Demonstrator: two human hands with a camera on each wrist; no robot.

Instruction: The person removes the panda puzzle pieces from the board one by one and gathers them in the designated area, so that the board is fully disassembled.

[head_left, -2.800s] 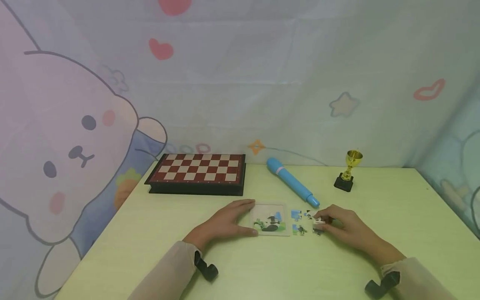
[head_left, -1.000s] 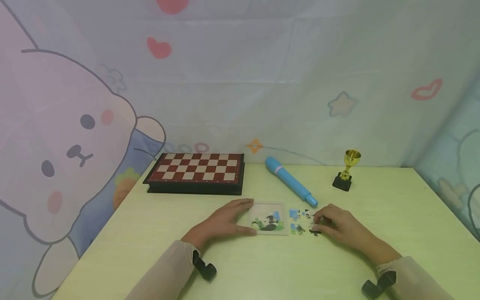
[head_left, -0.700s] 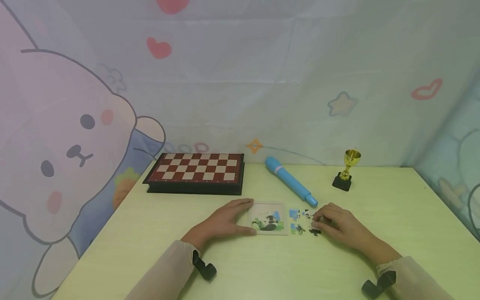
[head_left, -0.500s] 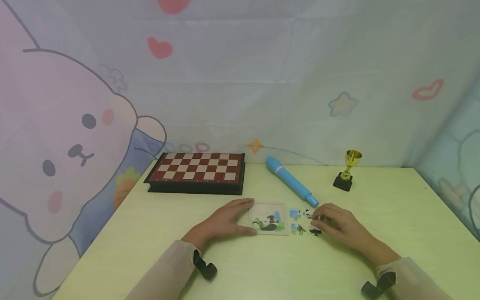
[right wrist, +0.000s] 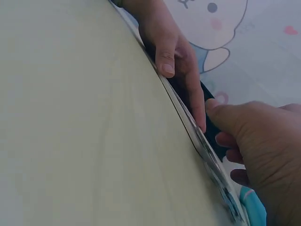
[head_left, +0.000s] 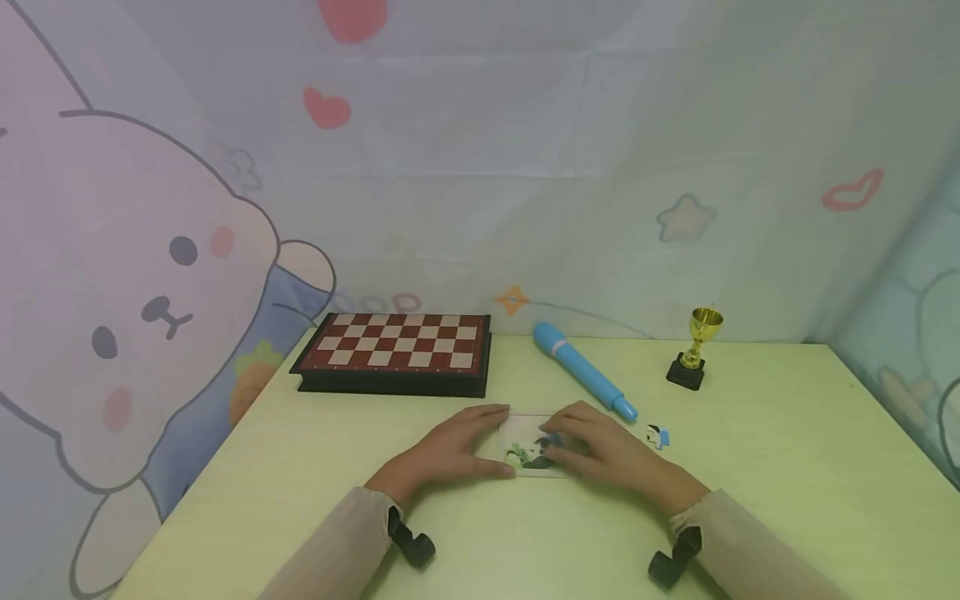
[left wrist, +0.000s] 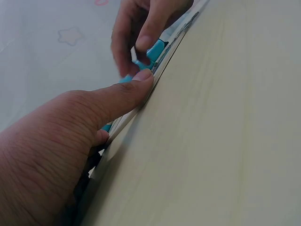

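Observation:
In the head view a white-framed jigsaw tray [head_left: 525, 472] with a partly filled panda picture lies flat on the table. My left hand [head_left: 450, 446] grips its left side, thumb at the near edge and fingers at the far corner. Over the tray's right part my right hand [head_left: 603, 450] hovers low, thumb and fingers bent together around a small puzzle piece, mostly hidden by the fingertips. The left wrist view shows those bent fingers [left wrist: 146, 35] above the tray edge. A loose blue, black and white puzzle piece [head_left: 657, 437] lies beyond the right hand, which covers the area of other pieces.
A folded chessboard box [head_left: 397, 354] stands behind my left hand. A blue microphone-shaped pen [head_left: 588, 373] lies diagonally behind the tray. To the right stands a small gold trophy cup [head_left: 696, 348] on a black base. A printed curtain [head_left: 480, 167] closes off the back.
My right hand has moved left, from the loose pieces to above the tray. One loose piece to its right has come into sight. The left hand keeps its place.

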